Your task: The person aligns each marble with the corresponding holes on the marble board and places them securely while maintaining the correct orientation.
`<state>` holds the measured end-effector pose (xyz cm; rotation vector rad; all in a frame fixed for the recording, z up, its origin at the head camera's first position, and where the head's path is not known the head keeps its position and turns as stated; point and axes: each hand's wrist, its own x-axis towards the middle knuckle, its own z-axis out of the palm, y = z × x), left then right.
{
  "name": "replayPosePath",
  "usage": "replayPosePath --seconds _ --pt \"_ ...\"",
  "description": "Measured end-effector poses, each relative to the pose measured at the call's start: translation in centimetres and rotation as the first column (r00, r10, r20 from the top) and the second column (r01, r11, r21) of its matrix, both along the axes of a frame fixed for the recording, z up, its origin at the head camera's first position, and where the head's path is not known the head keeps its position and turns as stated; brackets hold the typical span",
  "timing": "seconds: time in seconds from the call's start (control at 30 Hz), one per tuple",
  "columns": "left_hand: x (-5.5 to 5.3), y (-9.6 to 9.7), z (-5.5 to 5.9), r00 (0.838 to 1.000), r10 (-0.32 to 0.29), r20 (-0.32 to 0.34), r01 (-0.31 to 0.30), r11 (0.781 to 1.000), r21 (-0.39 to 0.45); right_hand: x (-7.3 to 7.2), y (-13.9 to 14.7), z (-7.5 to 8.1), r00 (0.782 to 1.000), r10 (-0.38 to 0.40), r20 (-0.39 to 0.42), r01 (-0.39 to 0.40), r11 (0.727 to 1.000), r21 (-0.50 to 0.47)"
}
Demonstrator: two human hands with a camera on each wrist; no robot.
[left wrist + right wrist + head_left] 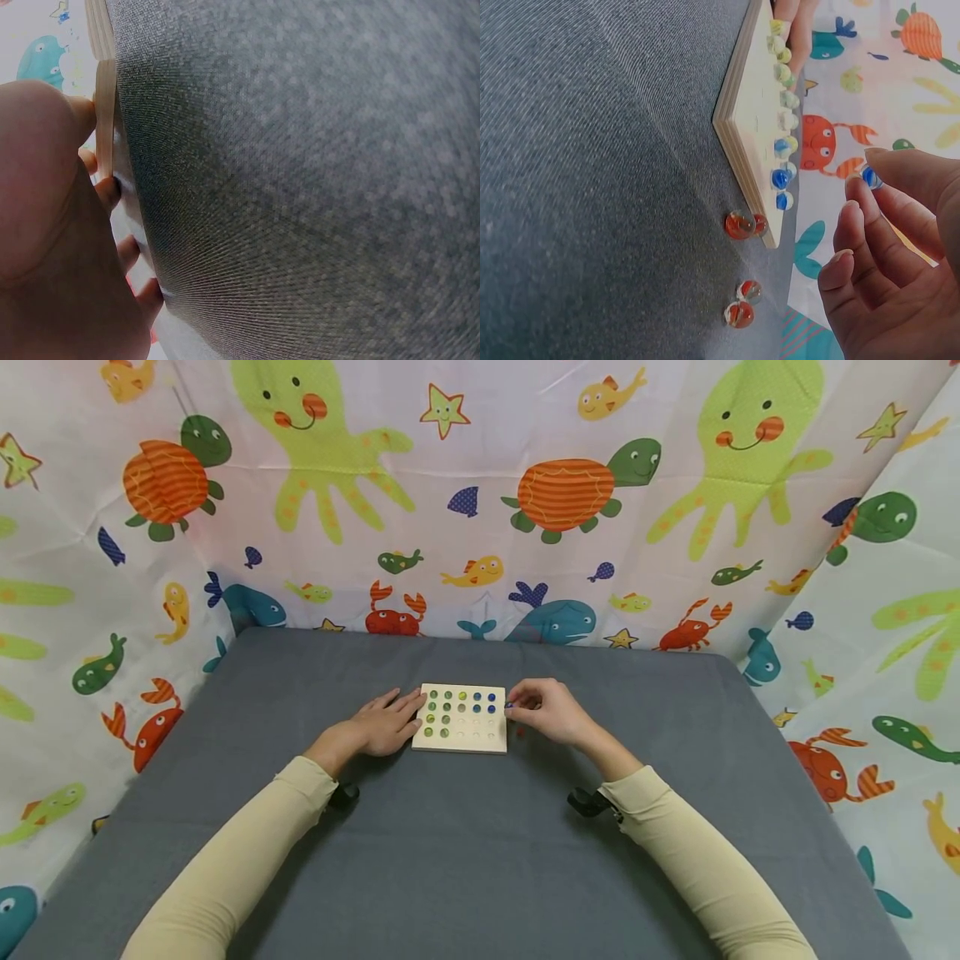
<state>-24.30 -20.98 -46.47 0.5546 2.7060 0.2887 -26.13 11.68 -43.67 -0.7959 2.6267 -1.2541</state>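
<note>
Nine o'clock of the board: the left hand (382, 725) lies with fingers spread and extended, fingertips touching the edge, gripping nothing. This contact should be light but firm – the base must not slide. The wooden board (453, 746) lies flat on the tabletop (457, 827); green and yellowish marbles (433, 695) fill its left side, blue marbles (491, 697) sit toward one o'clock, bare hollows (490, 735) toward four. At three o'clock, the right hand (551, 710) pinches a blue-streaked marble (870, 177) between thumb and fingertip, other fingers loosely bent. Advisable: lower it squarely over a hollow, release gently, avoid jogging neighbours. Red marbles (739, 225) rest near four o'clock – a brushing risk.
</note>
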Motion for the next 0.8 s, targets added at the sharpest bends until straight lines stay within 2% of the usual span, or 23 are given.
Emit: replayPosePath --seconds 0.17,0.47,0.63,0.8 --pt "0.0 0.1 0.1 1.000 0.001 -0.001 -0.001 1.000 0.003 -0.1 -0.4 -0.2 1.000 0.009 -0.013 -0.009 1.000 0.003" --pt "-1.0 -0.5 -1.4 1.000 -0.004 -0.017 0.004 1.000 0.002 -0.1 -1.0 -0.5 1.000 0.013 -0.012 -0.013 1.000 -0.001" --pt "-0.7 -0.4 -1.0 1.000 -0.003 -0.015 0.003 1.000 0.007 -0.2 -1.5 -0.5 1.000 0.030 -0.002 -0.030 0.999 -0.012" --pt "-0.2 -0.1 -0.1 1.000 -0.006 -0.003 0.006 1.000 0.007 -0.3 -2.0 -0.8 0.999 0.037 -0.035 -0.037 0.999 0.010"
